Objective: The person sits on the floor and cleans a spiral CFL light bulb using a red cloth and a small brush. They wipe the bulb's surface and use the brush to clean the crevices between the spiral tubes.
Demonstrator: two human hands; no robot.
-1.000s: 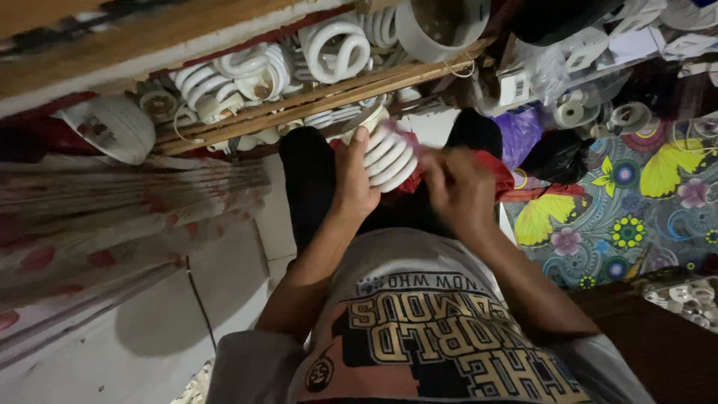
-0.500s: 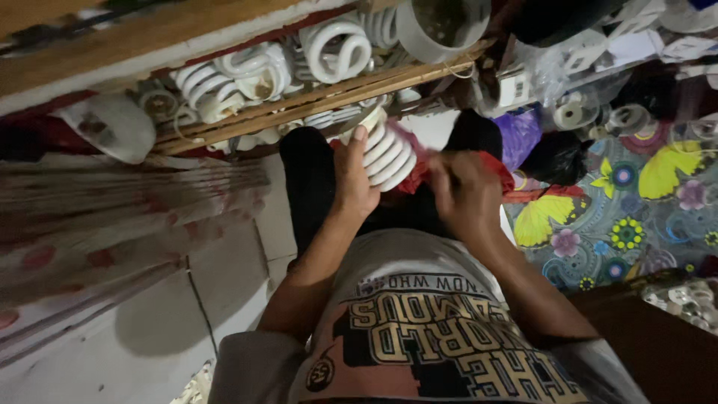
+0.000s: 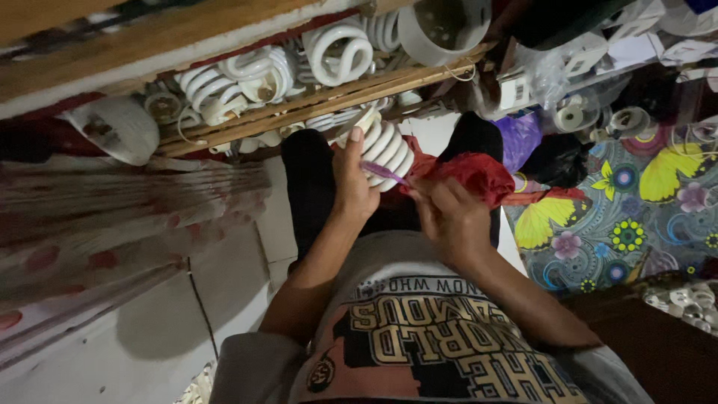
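A white spiral lamp (image 3: pixel 385 146) is held in the left hand (image 3: pixel 353 183), above the lap and between the two knees in dark trousers. The hand is closed around the lamp's near end, thumb raised along its side; the coils point away, toward the wooden crate. The grip looks firm, though the base of the lamp is hidden by the palm.

The right hand (image 3: pixel 449 217) is curled shut on a thin purple tool (image 3: pixel 385 172), pinched between the fingertips. The tool's tip is laid against the lower coils of the lamp, just beside the left thumb. What kind of tool it is cannot be told; only a slim, pale purple shaft is seen.

A red cloth (image 3: pixel 471 170) is bunched on the right knee, touching the back of the right hand's fingers.

Beyond the knees, a wooden crate (image 3: pixel 314 101) is filled with more white spiral lamps (image 3: pixel 336 52), lying loose and at mixed angles. A white plastic cup-shaped housing (image 3: pixel 441 30) is set at the crate's far right end. To the left of the crate a white domed cover (image 3: pixel 112 127) is seen on its side.

To the right, a floral cloth (image 3: pixel 636 202) with yellow butterflies is spread on the floor, with tape rolls (image 3: pixel 572 116) and small parts near its upper edge. A striped fabric (image 3: pixel 112 224) is draped at the left. A grey printed shirt (image 3: pixel 419 337) fills the foreground.
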